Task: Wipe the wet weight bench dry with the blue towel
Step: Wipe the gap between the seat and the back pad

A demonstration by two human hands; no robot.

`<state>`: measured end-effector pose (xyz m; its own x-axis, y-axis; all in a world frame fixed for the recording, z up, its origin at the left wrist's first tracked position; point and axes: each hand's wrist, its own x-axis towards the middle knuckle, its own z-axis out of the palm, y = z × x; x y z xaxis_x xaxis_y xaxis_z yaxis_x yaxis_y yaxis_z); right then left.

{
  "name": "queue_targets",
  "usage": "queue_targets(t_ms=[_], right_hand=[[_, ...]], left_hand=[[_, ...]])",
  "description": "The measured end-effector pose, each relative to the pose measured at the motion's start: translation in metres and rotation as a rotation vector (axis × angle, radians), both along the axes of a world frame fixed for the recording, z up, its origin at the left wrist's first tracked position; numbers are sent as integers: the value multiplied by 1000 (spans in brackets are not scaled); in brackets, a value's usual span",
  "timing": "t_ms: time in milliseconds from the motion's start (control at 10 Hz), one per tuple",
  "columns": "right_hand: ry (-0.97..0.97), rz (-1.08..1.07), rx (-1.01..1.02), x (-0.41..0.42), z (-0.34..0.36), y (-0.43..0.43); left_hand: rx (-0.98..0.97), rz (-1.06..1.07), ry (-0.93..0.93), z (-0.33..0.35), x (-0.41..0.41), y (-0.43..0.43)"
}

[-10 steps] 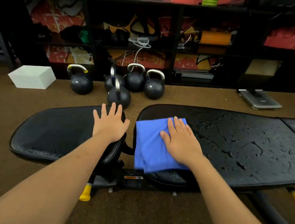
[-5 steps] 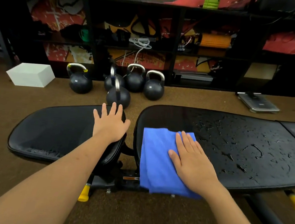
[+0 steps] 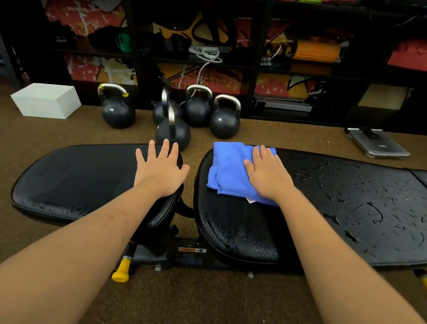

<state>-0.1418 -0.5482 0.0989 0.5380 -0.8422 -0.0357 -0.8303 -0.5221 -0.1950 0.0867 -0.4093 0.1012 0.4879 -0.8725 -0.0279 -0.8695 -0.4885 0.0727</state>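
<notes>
The black weight bench (image 3: 346, 199) lies flat across the view, its long right pad beaded with water drops. The folded blue towel (image 3: 228, 171) sits at the far left end of that pad. My right hand (image 3: 268, 175) presses flat on the towel's right part, fingers together and pointing away. The seat pad (image 3: 76, 178) lies to the left. My left hand (image 3: 160, 168) rests flat on its right end with fingers spread and holds nothing. Fine droplets cover the near left corner of the long pad.
Several black kettlebells (image 3: 174, 130) stand on the brown floor just beyond the bench gap. A white box (image 3: 46, 100) sits far left, a scale (image 3: 379, 146) far right. Dark shelving (image 3: 216, 58) runs along the back. Yellow-capped bench feet (image 3: 121, 271) stick out near me.
My right hand has pushed the towel away from me, from the near edge of the long pad up to its far edge. My left hand stays in place.
</notes>
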Motion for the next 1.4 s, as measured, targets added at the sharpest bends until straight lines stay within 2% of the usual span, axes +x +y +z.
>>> queue_targets(t_ms=[100,200,300,500,600,700,900,1000,1100,1200,1300,1400], right_hand=[[-38,41,-66,-47,-1,83],[-27,64,-27,-80,2,139],[11,62,-35,-67,2,115],[43,63,-45,4,-1,-36],[33,27,-20,20,4,-65],[-11,19,-23,2,1,-32],[0,82,-53,-87,-1,109],[8,77,-18,-86,3,104],[23,69,-86,-55,-4,37],[43,33,-67,-17,-5,-39],[50,15,-41,1,0,-66],[47,13,-38,-11,0,-38]], left_hand=[[-4,-1,-9,0,0,-1],[-4,1,-15,-2,1,-1],[-6,1,-24,-3,1,0],[-12,-8,-36,-4,3,-1],[-22,-14,-25,-4,3,-2],[-17,-13,-24,-3,3,-1],[-20,-10,-20,-2,1,-2],[-18,-10,-28,-3,1,-1],[0,-3,-29,-3,2,0],[7,0,-23,-1,2,-1],[12,-6,-21,1,1,0],[14,-13,-20,1,1,-1]])
